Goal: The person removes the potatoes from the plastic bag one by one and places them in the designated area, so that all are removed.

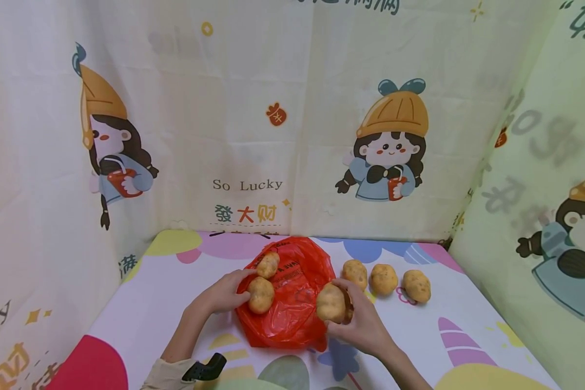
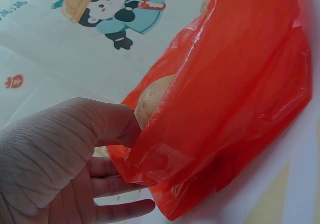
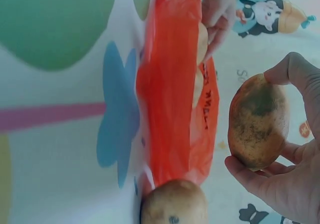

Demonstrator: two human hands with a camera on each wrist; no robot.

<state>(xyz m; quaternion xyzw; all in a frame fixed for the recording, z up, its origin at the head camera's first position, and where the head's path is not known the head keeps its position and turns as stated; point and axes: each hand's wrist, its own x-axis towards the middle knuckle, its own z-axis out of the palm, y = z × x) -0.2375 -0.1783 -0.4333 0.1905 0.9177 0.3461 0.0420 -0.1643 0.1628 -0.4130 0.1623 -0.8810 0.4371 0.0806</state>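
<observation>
A red plastic bag lies spread on the table with its mouth open. Two potatoes, a smaller one and a rounder one, sit at its left side. My left hand pinches the bag's left edge between thumb and fingers, beside the rounder potato; the left wrist view shows a potato just past the thumb. Over the bag's right side, my right hand grips another potato. In the right wrist view that potato has a dark patch and is held between thumb and fingertips.
Three potatoes stand in a row right of the bag: one nearest it, a middle one and an outer one. A patterned cloth covers the table. Printed curtains rise behind and at both sides.
</observation>
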